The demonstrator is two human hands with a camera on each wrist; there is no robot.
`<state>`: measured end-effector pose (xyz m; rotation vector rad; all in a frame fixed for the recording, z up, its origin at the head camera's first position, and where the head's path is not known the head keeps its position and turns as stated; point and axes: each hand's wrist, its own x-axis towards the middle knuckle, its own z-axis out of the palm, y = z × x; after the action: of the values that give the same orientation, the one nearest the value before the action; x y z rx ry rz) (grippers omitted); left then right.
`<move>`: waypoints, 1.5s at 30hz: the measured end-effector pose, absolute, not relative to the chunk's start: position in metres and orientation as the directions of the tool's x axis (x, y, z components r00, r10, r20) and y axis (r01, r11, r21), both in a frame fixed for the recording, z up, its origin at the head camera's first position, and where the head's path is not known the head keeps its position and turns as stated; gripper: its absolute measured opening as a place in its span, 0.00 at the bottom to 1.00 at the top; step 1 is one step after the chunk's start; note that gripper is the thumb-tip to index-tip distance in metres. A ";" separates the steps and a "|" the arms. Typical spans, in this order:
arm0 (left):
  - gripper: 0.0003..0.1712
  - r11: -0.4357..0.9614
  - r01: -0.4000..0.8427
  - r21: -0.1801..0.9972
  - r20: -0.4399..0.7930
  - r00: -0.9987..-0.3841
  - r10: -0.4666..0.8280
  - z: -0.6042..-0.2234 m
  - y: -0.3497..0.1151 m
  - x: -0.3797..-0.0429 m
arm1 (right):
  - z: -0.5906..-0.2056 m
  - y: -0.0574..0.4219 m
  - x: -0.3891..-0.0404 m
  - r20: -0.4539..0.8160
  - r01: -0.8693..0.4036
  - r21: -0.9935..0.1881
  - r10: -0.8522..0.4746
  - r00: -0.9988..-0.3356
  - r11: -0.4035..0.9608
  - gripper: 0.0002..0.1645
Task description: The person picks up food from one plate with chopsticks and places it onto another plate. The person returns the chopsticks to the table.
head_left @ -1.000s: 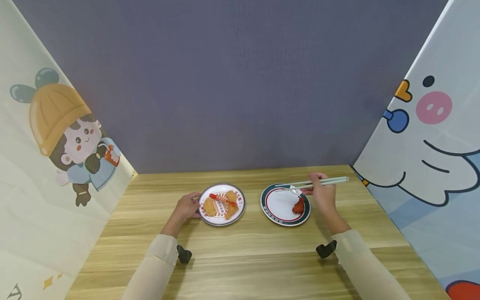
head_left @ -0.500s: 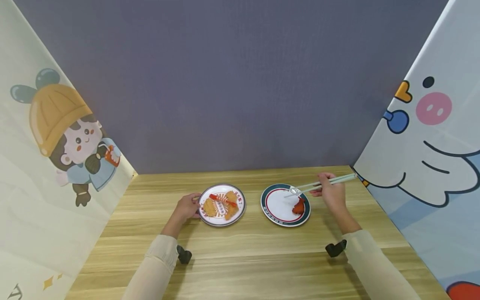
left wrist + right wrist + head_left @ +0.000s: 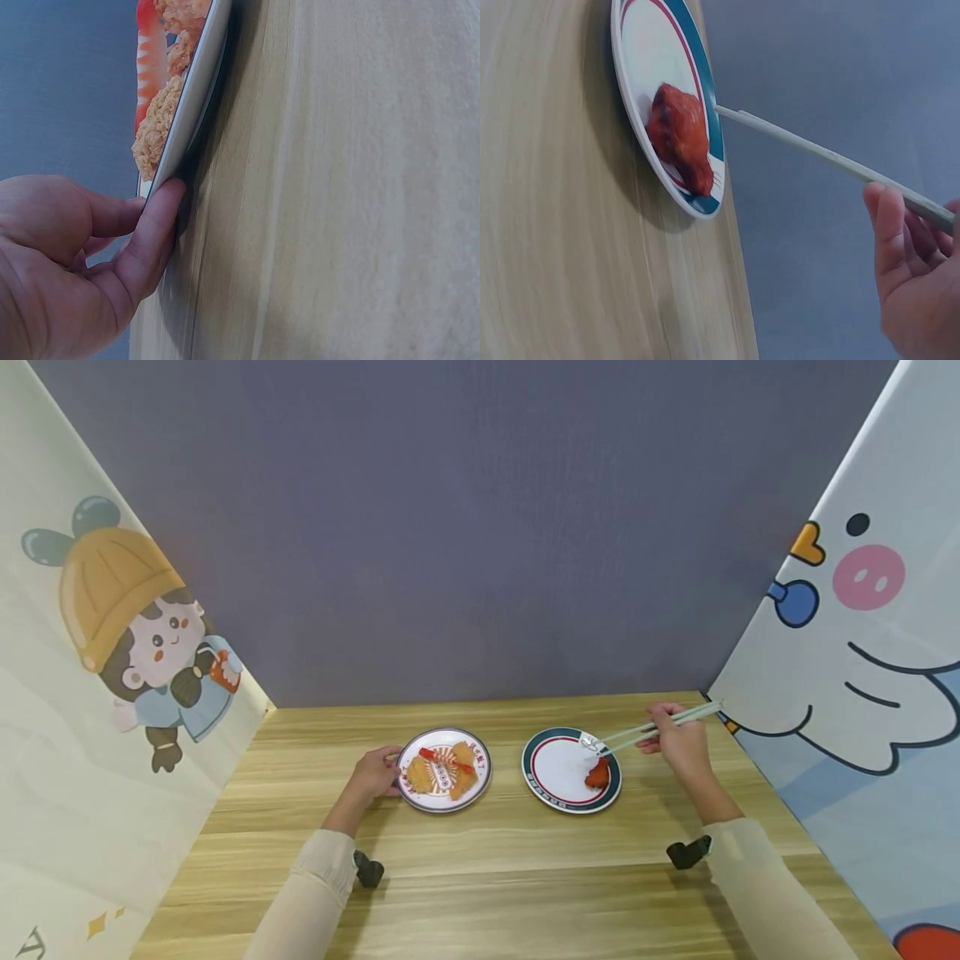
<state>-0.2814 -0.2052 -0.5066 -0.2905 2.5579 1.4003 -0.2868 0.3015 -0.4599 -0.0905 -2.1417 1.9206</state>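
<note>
My left hand (image 3: 375, 772) pinches the rim of a white plate (image 3: 180, 139) between thumb and fingers. On that plate lie golden fried chicken pieces (image 3: 419, 774) and a red-and-white shrimp (image 3: 447, 760). To the right, a green-rimmed white plate (image 3: 556, 770) bears one reddish-brown piece of roast chicken (image 3: 679, 135) near its right edge. A pair of pale green chopsticks (image 3: 686, 716) is held in my right hand (image 3: 681, 742), right of this plate. Their tips are spread apart over the plate, close above the chicken. Whether they touch it I cannot tell.
Both plates stand on a wood-grain table (image 3: 495, 877). A grey-blue panel (image 3: 480, 535) rises behind it, and cartoon-printed sheets (image 3: 97, 760) flank both sides. Black wrist cameras (image 3: 368, 869) are worn at both cuffs.
My right hand has moved rightward with the chopsticks, and their tips have gone from over the plate's middle to near the chicken. The left hand and both plates have stayed put.
</note>
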 end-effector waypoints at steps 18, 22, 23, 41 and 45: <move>0.28 0.536 -0.265 0.801 -0.271 -0.960 -0.070 -0.507 -0.206 -0.281 | -0.446 0.324 -0.285 0.186 -0.125 -0.917 0.130 -0.974 0.378 0.22; 0.28 0.510 -0.275 0.815 -0.278 -0.958 -0.072 -0.506 -0.205 -0.281 | -0.445 0.326 -0.285 0.192 -0.127 -0.903 0.119 -0.974 0.411 0.23; 0.28 0.506 -0.275 0.818 -0.278 -0.958 -0.071 -0.506 -0.205 -0.281 | -0.445 0.327 -0.285 0.193 -0.128 -0.900 0.116 -0.974 0.417 0.23; 0.29 0.520 -0.283 0.806 -0.288 -0.955 -0.075 -0.504 -0.204 -0.280 | -0.453 0.320 -0.289 0.100 -0.081 -0.881 0.016 -0.995 0.467 0.26; 0.29 0.520 -0.284 0.805 -0.289 -0.955 -0.074 -0.505 -0.204 -0.281 | -0.459 0.318 -0.291 0.063 -0.044 -0.903 0.029 -0.998 0.427 0.28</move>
<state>-0.2810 -0.2043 -0.5048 -0.3041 2.5427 1.4069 -0.2906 0.3177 -0.4589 0.0136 -2.5953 1.6454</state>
